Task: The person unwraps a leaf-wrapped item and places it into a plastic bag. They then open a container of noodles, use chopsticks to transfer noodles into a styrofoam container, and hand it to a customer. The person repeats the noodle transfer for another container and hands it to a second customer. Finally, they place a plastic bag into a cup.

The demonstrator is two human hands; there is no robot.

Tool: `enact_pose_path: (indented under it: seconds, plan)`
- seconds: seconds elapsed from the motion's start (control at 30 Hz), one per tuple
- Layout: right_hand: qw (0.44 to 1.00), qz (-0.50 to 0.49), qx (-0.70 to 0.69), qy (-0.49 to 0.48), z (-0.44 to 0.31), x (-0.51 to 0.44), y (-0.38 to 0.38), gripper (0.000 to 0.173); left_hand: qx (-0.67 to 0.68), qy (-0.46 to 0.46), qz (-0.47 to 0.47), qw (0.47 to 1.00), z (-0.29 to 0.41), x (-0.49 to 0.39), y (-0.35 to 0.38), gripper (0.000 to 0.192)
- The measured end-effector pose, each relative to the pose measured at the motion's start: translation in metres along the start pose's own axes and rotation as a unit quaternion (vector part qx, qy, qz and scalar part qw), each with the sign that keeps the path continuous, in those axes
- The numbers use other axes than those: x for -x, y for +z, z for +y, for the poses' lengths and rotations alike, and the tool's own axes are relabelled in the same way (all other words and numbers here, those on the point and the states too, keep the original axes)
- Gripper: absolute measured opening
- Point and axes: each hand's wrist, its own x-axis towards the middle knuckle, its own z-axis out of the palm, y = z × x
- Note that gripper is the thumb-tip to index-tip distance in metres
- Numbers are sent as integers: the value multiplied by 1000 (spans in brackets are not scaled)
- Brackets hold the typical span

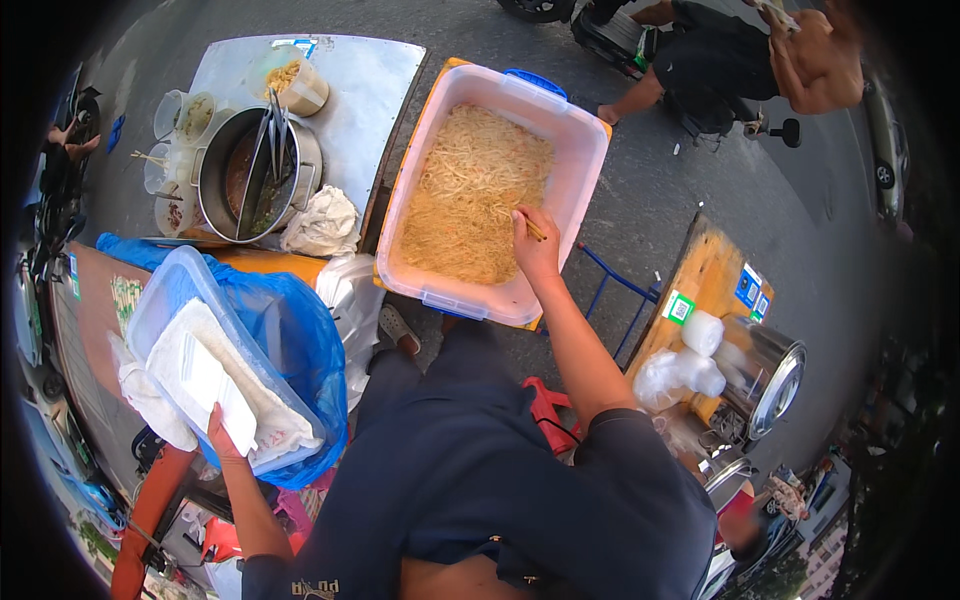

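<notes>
A large clear plastic bin (581, 150) with blue handle clips stands before me. It holds two bands of food: pale wide noodles (480, 154) on the far side and thin yellowish noodles (457, 240) nearer me. My right hand (538, 255) grips chopsticks (535, 228) over the bin's right part, their tips hidden by the fingers. Down at the left, my left hand (223, 436) holds a white foam takeaway box (214, 390) by its near end. That box is over a cloth-lined plastic tub (191, 274), which sits by a blue plastic bag (300, 315).
On the metal-topped table (367, 82) stand a divided steel pot (307, 165) with tongs (276, 135), several condiment tubs (196, 120) and a crumpled cloth (324, 223). A wooden board (701, 262) at right carries plastic bowls (702, 334) and a lidded container (772, 367). A person (727, 52) sits on a scooter ahead.
</notes>
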Motion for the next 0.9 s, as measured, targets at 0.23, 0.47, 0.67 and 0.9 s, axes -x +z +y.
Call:
enact_pose_path:
  seconds: [0.23, 0.47, 0.67, 0.9]
  plan:
    - [902, 126, -151, 384, 80, 30, 62, 21, -5, -22, -7, 1000, 3, 6, 10, 39]
    - [911, 54, -193, 361, 0, 97, 125, 27, 17, -66, -67, 995, 4, 9, 11, 47]
    - [988, -97, -120, 27, -71, 52, 129, 14, 36, -79, -95, 992, 3, 10, 12, 54]
    - [975, -186, 118, -21, -25, 36, 84, 10, 5, -57, -110, 992, 3, 10, 7, 53]
